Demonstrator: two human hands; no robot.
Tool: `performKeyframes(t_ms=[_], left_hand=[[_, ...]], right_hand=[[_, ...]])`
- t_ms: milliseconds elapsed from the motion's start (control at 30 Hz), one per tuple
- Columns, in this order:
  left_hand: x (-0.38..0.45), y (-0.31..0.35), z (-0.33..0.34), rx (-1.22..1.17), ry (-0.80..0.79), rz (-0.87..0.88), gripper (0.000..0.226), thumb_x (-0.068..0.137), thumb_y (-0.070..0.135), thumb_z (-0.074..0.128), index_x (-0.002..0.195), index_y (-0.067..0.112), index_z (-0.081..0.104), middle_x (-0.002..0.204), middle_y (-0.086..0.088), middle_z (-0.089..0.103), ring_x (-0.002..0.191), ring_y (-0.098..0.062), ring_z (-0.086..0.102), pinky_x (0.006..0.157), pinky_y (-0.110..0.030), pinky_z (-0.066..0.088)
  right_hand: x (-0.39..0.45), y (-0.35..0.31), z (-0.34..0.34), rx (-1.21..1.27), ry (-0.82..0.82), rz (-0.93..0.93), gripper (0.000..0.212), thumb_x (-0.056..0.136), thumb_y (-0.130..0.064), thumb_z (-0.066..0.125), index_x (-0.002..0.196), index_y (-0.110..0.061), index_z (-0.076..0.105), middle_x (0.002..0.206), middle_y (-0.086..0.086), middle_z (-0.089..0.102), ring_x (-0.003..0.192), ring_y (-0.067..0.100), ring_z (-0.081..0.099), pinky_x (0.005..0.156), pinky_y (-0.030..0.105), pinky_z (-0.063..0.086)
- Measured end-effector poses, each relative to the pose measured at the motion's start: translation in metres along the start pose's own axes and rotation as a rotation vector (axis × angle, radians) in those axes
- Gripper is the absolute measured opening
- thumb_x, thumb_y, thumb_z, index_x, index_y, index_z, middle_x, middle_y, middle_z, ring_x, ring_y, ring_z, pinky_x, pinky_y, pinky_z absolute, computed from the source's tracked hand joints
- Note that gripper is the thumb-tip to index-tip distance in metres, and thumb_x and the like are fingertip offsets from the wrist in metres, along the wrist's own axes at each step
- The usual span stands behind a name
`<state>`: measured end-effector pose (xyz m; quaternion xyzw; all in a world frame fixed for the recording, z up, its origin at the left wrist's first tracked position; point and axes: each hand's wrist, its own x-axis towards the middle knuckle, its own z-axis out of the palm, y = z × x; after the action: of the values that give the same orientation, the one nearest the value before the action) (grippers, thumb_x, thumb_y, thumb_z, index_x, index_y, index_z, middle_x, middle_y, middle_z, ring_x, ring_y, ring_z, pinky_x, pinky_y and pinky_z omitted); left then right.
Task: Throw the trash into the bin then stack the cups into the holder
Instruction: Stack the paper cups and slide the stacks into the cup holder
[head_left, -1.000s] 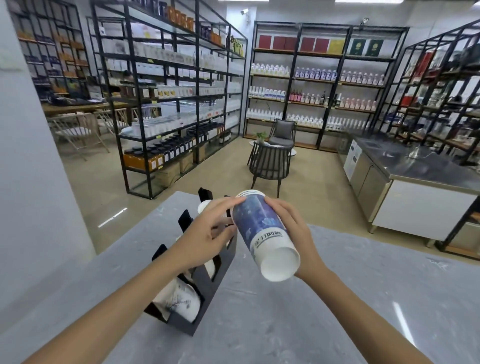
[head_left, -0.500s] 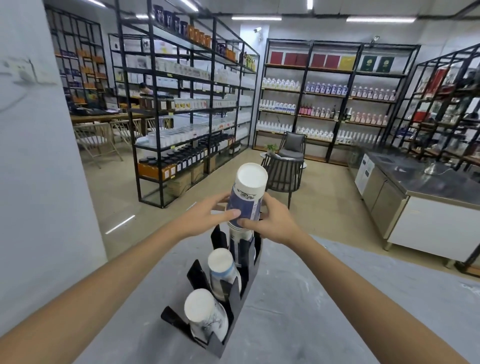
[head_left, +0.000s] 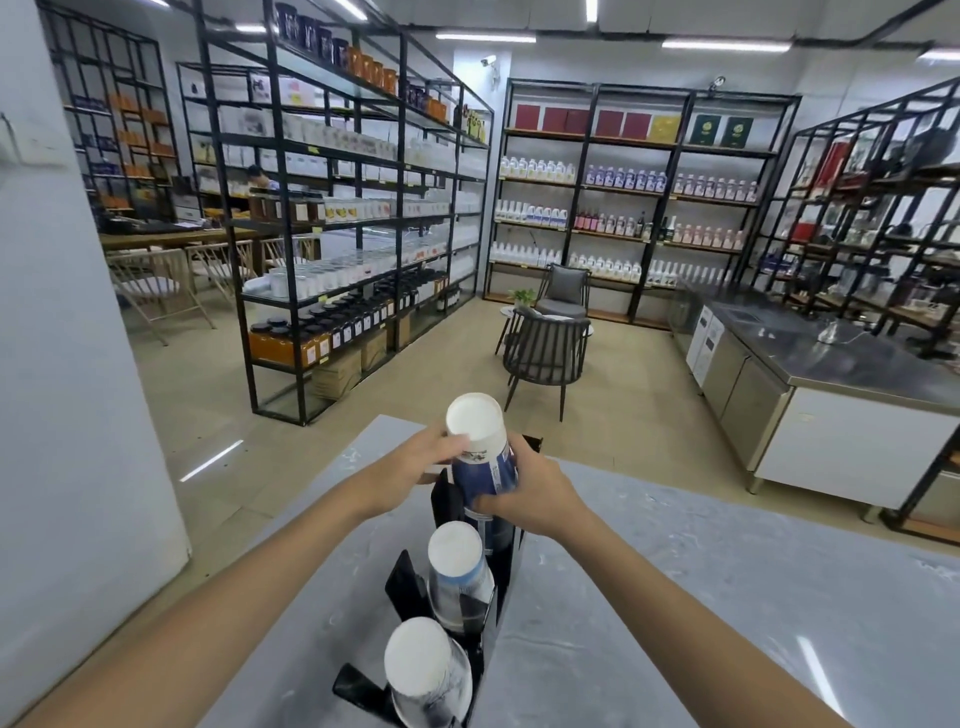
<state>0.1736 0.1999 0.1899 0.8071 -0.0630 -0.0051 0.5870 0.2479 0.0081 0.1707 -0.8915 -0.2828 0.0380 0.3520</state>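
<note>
A black cup holder with three slots stands on the grey table. A blue-and-white paper cup, upside down with its white base up, sits in the far slot. My right hand grips its lower side and my left hand presses its upper left side. The middle slot holds an inverted cup with a pale blue band. In the near slot is an inverted white cup with a dark sketch print. No bin or trash shows.
Beyond the table's far edge lies a tiled floor with a dark chair and a small round table. Tall black shelving stands at left and back. A steel counter runs along the right.
The blue cup, held on its side above the table a second ago, was turned base-up and has dropped lower into the holder's far slot, both hands following it down.
</note>
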Motion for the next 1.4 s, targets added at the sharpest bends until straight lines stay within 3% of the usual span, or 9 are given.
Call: performKeyframes(t_ms=[67, 133, 267, 400, 733, 933, 1067, 1267, 1400], left_hand=[[0.001, -0.004, 0.002, -0.056, 0.023, -0.047, 0.061, 0.079, 0.075, 0.04, 0.133, 0.048, 0.041, 0.13, 0.025, 0.053, 0.121, -0.002, 0.054, 0.097, -0.025, 0.041], [0.004, -0.006, 0.005, -0.031, 0.028, -0.078, 0.039, 0.085, 0.069, 0.036, 0.12, 0.055, 0.047, 0.123, 0.029, 0.053, 0.115, 0.002, 0.054, 0.088, -0.019, 0.04], [0.016, -0.017, 0.01, 0.134, 0.044, -0.021, 0.021, 0.095, 0.05, 0.051, 0.111, 0.045, 0.063, 0.114, 0.018, 0.068, 0.112, -0.007, 0.062, 0.093, -0.028, 0.046], [0.021, -0.027, 0.016, 0.174, 0.06, -0.003, 0.014, 0.095, 0.048, 0.057, 0.105, 0.053, 0.067, 0.109, 0.028, 0.07, 0.105, 0.007, 0.063, 0.091, -0.026, 0.047], [0.021, -0.023, 0.022, 0.085, 0.122, -0.075, 0.028, 0.1, 0.037, 0.057, 0.126, 0.029, 0.063, 0.116, 0.015, 0.07, 0.108, 0.003, 0.064, 0.084, -0.014, 0.046], [0.017, -0.021, 0.023, 0.155, 0.182, -0.05, 0.038, 0.102, 0.04, 0.052, 0.135, 0.022, 0.058, 0.129, 0.002, 0.064, 0.123, -0.016, 0.058, 0.109, -0.039, 0.045], [0.012, -0.016, 0.02, 0.15, 0.175, -0.011, 0.045, 0.096, 0.037, 0.064, 0.139, 0.025, 0.055, 0.136, 0.001, 0.064, 0.128, -0.017, 0.057, 0.113, -0.047, 0.044], [0.009, -0.012, 0.027, 0.224, 0.177, 0.026, 0.046, 0.096, 0.036, 0.065, 0.139, 0.026, 0.053, 0.136, 0.004, 0.063, 0.125, -0.011, 0.058, 0.1, -0.027, 0.048], [0.009, -0.007, 0.031, 0.245, 0.204, 0.019, 0.043, 0.097, 0.034, 0.062, 0.138, 0.026, 0.053, 0.135, 0.003, 0.062, 0.121, -0.013, 0.058, 0.097, -0.027, 0.046]], right_hand=[[-0.001, 0.005, 0.004, 0.022, -0.017, 0.026, 0.085, 0.066, -0.037, 0.087, 0.138, -0.03, 0.043, 0.124, -0.006, 0.065, 0.108, 0.02, 0.063, 0.086, 0.034, 0.056], [-0.002, 0.01, 0.006, 0.072, -0.049, 0.056, 0.087, 0.067, -0.037, 0.089, 0.14, -0.029, 0.043, 0.126, -0.007, 0.063, 0.111, 0.018, 0.062, 0.089, 0.032, 0.054], [-0.007, 0.016, 0.006, 0.224, -0.021, 0.077, 0.079, 0.072, -0.037, 0.089, 0.14, -0.034, 0.049, 0.127, -0.009, 0.064, 0.117, 0.015, 0.062, 0.099, 0.035, 0.055], [-0.014, 0.018, 0.005, 0.237, 0.02, -0.009, 0.068, 0.079, -0.034, 0.085, 0.138, -0.033, 0.052, 0.124, -0.011, 0.066, 0.114, 0.012, 0.064, 0.09, 0.024, 0.054], [-0.021, 0.012, 0.013, 0.261, 0.141, -0.1, 0.062, 0.086, -0.027, 0.078, 0.141, -0.031, 0.05, 0.128, -0.009, 0.065, 0.117, 0.012, 0.062, 0.101, 0.042, 0.055], [-0.025, 0.008, 0.01, 0.254, 0.139, -0.068, 0.066, 0.087, -0.031, 0.079, 0.144, -0.032, 0.045, 0.132, -0.008, 0.065, 0.12, 0.015, 0.062, 0.104, 0.042, 0.054], [-0.028, 0.003, 0.006, 0.231, 0.165, -0.096, 0.063, 0.088, -0.035, 0.078, 0.142, -0.028, 0.046, 0.13, -0.008, 0.065, 0.118, 0.013, 0.063, 0.101, 0.041, 0.055], [-0.033, -0.002, 0.001, 0.246, 0.2, -0.079, 0.043, 0.085, -0.053, 0.075, 0.109, -0.074, 0.046, 0.107, -0.039, 0.064, 0.105, -0.011, 0.061, 0.089, 0.026, 0.057], [-0.034, -0.001, 0.003, 0.306, 0.208, -0.05, 0.047, 0.085, -0.05, 0.077, 0.12, -0.063, 0.049, 0.114, -0.029, 0.066, 0.108, -0.004, 0.064, 0.091, 0.026, 0.057]])
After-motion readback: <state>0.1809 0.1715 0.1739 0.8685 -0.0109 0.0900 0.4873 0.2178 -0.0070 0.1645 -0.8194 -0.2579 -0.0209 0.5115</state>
